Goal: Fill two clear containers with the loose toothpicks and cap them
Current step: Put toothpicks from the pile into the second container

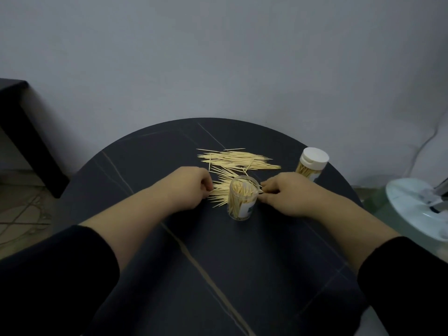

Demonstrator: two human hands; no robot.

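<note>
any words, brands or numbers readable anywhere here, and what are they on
No text here can be read.
White and teal label on the open clear plastic container: too blurred to read.
Pale label on the capped clear container with a white lid: too small and blurred to read.

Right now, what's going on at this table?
A person is packing loose toothpicks into clear containers on a dark round table. The capped container at the back right is filled and closed with a white lid. The open container in the middle is partly filled. The left hand grips one end of a bunch lying just behind it. The right hand is at the other end, its grip hard to see. Plenty lie loose.
</note>
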